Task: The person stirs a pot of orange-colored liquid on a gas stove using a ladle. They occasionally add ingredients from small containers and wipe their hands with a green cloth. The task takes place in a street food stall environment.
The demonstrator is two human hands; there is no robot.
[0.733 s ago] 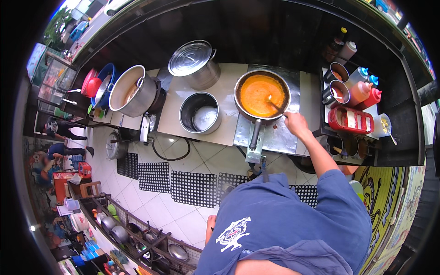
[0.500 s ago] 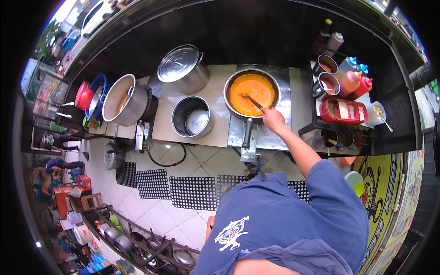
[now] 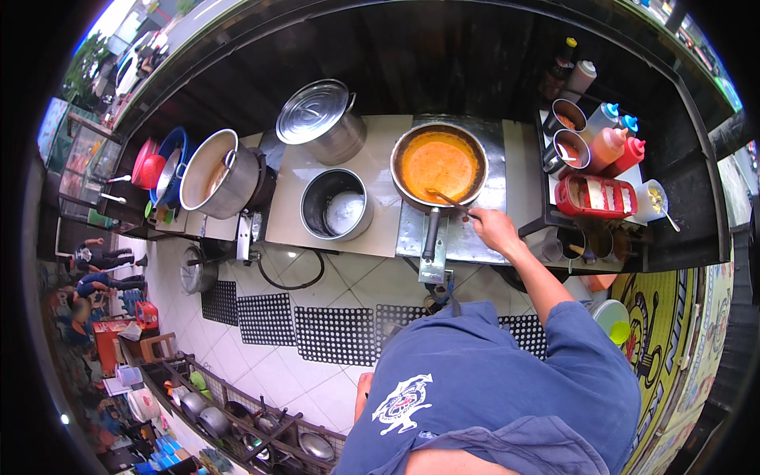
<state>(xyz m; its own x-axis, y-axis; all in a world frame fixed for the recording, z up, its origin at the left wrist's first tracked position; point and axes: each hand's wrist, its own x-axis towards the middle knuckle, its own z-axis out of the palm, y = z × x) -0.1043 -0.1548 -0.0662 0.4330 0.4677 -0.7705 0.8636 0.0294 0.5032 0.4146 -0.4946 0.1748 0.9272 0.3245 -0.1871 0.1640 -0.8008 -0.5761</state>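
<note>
A frying pan (image 3: 402, 194) of orange sauce (image 3: 440, 165) sits on the stove at the middle of the counter, its black handle turned toward me. My right hand (image 3: 495, 231) is closed around a brown wooden spoon (image 3: 451, 200) just off the pan's near right rim. The spoon's tip dips into the sauce at the near edge. At my side hangs my left hand (image 3: 363, 394), mostly hidden by my blue shirt, and its fingers do not show. An open steel pot (image 3: 336, 204) stands left of the pan, with a lidded pot (image 3: 321, 123) behind it.
A large pot (image 3: 218, 176) with a ladle stands further left, beside red and blue basins (image 3: 168, 170). On the right, a raised shelf holds sauce bottles (image 3: 608, 146), steel cups and a red container (image 3: 595, 196). Black mats (image 3: 335, 334) lie on the tiled floor.
My right hand has moved right and nearer to me, drawing the spoon from the middle of the sauce to its near edge. The view has shifted slightly.
</note>
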